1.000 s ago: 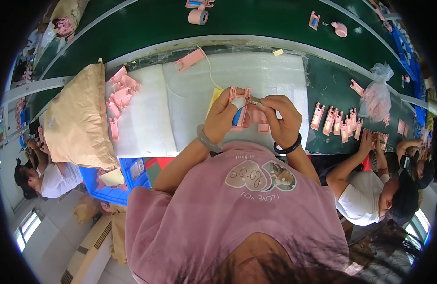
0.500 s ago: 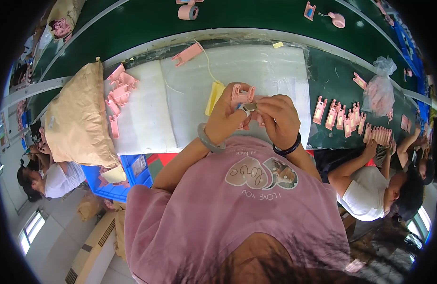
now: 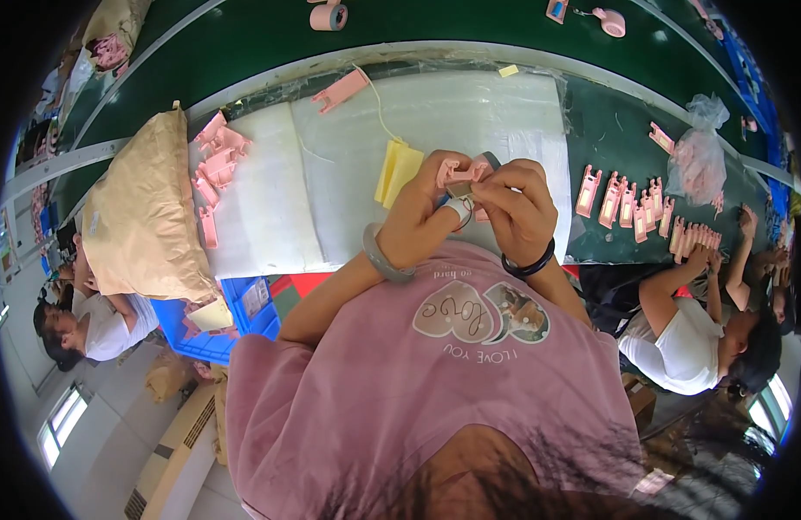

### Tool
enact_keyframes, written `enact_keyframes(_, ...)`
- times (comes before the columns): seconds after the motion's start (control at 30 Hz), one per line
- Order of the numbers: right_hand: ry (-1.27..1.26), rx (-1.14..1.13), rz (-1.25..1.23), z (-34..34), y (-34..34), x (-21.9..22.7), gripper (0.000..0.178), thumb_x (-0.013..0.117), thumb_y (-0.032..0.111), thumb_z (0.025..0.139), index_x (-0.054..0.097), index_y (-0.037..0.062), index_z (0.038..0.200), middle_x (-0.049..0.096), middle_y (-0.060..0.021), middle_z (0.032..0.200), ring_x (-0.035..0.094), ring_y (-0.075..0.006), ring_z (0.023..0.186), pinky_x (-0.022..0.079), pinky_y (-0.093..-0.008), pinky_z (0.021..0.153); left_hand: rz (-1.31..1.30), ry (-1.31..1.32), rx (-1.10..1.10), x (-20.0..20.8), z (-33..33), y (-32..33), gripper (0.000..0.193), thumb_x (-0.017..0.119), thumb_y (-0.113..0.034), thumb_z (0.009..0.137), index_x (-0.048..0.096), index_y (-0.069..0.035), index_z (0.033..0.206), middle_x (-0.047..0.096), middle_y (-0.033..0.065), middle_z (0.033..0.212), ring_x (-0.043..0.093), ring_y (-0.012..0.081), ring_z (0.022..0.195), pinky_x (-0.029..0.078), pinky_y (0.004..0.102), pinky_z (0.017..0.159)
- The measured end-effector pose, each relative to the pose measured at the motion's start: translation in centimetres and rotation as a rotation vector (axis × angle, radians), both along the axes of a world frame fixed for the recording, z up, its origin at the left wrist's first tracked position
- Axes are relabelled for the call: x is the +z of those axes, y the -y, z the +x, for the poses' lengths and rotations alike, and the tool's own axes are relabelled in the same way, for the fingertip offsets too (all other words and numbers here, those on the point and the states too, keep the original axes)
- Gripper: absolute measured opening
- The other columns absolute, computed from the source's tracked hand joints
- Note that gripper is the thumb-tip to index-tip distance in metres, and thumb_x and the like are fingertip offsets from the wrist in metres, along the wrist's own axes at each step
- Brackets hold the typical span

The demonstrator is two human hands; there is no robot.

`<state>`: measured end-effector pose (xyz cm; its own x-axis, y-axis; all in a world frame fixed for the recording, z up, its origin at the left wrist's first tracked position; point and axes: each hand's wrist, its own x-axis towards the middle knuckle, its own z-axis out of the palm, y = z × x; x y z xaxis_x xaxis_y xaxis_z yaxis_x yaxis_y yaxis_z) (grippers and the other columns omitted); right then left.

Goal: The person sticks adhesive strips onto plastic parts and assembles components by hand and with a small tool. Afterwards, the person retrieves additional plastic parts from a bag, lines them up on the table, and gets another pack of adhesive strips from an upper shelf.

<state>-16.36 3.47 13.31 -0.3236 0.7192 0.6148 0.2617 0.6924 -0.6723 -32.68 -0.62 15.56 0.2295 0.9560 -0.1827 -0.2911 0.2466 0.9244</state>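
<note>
Holding a pink plastic part (image 3: 457, 176) in the left hand (image 3: 418, 217), with fingers curled around it and a white wrap (image 3: 459, 206) on the thumb. Bending the right hand (image 3: 520, 208) narrow, with fingertips together at the part's right side; cannot tell what is pinched there. Raised above a white sheet (image 3: 366, 113) near the middle of the tabletop (image 3: 604, 126), just right of a folded yellow pad (image 3: 399, 173) and nearer than a pink piece (image 3: 340, 91) with a pale cord (image 3: 380, 108). Flanked on the left by a pile of pink pieces (image 3: 217, 166) and a brown paper bag (image 3: 145, 212), with a blue crate (image 3: 260, 312) at the near left. Bordered on the right by upright pink pieces with pale strips (image 3: 628, 206), and beyond them by a clear bag (image 3: 700, 160) with pink contents. Near a co-worker's hand (image 3: 700, 258) at the far right, beside a tight row of pink pieces (image 3: 691, 236).
</note>
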Motion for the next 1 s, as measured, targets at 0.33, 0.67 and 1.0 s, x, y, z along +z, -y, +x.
enact_keyframes(0.33, 0.026, -0.004, -0.016, 0.1, 0.0, 0.0, 0.029, 0.076, 0.003, 0.061, 0.069, 0.0116, 0.087, 0.058, -0.0005, 0.081, 0.052, -0.0212, 0.078, 0.043, -0.0317, 0.070, 0.156, 0.023, -0.016, -0.8, -0.4, 0.1, 0.047, 0.037, 0.002, 0.075, 0.043, 0.003, 0.121, 0.052, 0.0104, 0.106, 0.050, 0.0112, 0.071, 0.045, 0.0250, 0.060)
enact_keyframes(0.67, 0.093, 0.031, 0.015, 0.5, -0.6, 0.8, 0.030, 0.076, 0.003, 0.060, 0.069, 0.0122, 0.088, 0.060, 0.0000, 0.084, 0.053, -0.0212, 0.078, 0.043, -0.0311, 0.072, 0.251, -0.024, 0.078, -0.3, 0.6, 0.4, 0.040, 0.055, 0.001, 0.082, 0.043, 0.002, 0.120, 0.053, 0.0090, 0.111, 0.054, 0.0118, 0.096, 0.047, 0.0260, 0.083)
enact_keyframes(1.0, 0.132, 0.092, 0.017, 1.3, -1.0, 0.4, 0.027, 0.074, 0.004, 0.063, 0.069, 0.0119, 0.088, 0.062, 0.0002, 0.083, 0.056, -0.0180, 0.079, 0.043, -0.0357, 0.081, 0.212, -0.161, 0.089, -0.6, 1.1, 0.7, 0.048, 0.069, -0.003, 0.077, 0.045, -0.002, 0.118, 0.053, 0.0035, 0.109, 0.052, 0.0055, 0.087, 0.044, 0.0191, 0.065)
